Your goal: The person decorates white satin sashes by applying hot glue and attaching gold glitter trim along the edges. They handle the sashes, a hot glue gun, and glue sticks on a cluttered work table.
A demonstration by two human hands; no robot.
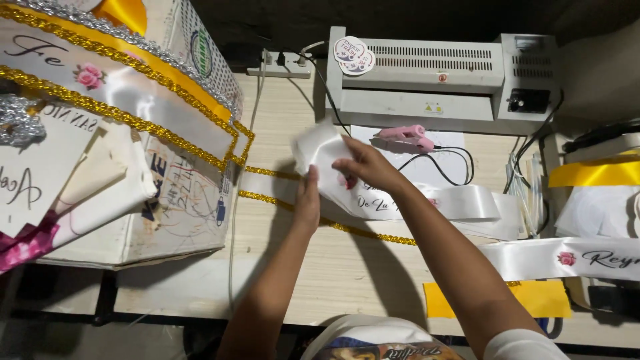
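Note:
My left hand (307, 200) presses flat on a white satin sash (460, 200) lying across the wooden table (333, 267). My right hand (365, 163) pinches the folded end of the same sash (319, 148), lifted a little above the tabletop. The ribbon carries dark script lettering and a small pink rose print. A strip of gold sequin trim (363, 232) runs along its lower edge and under my left wrist.
A white laminating machine (427, 80) stands at the back, a pink glue gun (407, 137) with a black cord before it. A box draped with decorated sashes (120, 133) fills the left. Another printed white sash (573, 257) and yellow ribbon (593, 173) lie at right.

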